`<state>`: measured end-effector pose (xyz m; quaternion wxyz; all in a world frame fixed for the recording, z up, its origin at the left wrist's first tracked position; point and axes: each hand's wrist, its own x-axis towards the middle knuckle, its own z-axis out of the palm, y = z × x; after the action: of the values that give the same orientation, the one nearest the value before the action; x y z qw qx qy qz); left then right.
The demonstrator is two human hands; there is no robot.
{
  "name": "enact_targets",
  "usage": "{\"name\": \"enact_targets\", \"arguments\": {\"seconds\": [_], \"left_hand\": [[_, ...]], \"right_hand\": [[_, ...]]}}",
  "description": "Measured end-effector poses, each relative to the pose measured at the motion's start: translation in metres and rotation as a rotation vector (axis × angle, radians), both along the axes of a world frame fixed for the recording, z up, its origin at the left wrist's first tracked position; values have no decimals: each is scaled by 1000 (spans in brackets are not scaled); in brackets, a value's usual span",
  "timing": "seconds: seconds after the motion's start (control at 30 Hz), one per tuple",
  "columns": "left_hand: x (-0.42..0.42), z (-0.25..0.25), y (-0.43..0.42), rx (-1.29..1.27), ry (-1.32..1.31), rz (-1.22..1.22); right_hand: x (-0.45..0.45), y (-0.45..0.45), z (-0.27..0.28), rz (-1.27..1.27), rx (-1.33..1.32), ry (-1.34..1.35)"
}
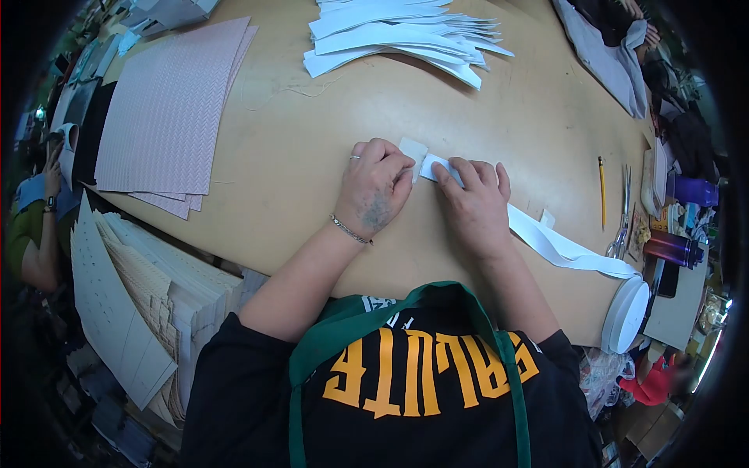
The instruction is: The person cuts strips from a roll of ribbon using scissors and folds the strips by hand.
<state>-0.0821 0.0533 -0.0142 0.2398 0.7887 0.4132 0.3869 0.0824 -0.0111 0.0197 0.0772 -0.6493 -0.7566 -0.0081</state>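
Observation:
Over the middle of the table, my left hand [378, 187] is closed, thumb and fingertips pinched at a small off-white piece [414, 148]. What lies inside the pinch is partly hidden by the fingers. Just to the right, my right hand [477, 199] presses thumb and fingers onto the end of a white strip [558, 243], flat on the table. The strip's end lies close beside the off-white piece; whether they are joined I cannot tell. From under my right hand the strip runs, slightly twisted, to a white roll [626, 316] at the table's right edge.
White cut strips [398, 43] are piled at the far side. Pink patterned sheets [168, 109] lie left, above a stack of paper patterns [129, 296]. A pencil [601, 191] and scissors [622, 222] lie right, near a purple bottle [672, 248]. Another person's arm [43, 242] shows far left.

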Motion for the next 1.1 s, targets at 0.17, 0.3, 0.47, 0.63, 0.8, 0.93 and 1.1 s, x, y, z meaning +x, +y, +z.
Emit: {"name": "enact_targets", "arguments": {"seconds": [0.17,0.3,0.47,0.63,0.8,0.93,1.1], "left_hand": [[-1,-1,0,19,17,-12],[2,5,-3,97,108,-8],[4,3,-8,222,249,-49],[4,6,-8,248,300,-57],[6,10,-6,205,280,-53],[9,8,-3,200,302,-27],[9,8,-3,184,270,-27]], "right_hand": [[2,0,0,21,-6,3],[2,1,-1,16,-3,12],[1,0,0,14,-3,18],[3,-1,-2,14,6,30],[3,-1,-3,12,-2,42],[2,1,1,0,-43,48],[2,2,3,0,-67,27]]}}
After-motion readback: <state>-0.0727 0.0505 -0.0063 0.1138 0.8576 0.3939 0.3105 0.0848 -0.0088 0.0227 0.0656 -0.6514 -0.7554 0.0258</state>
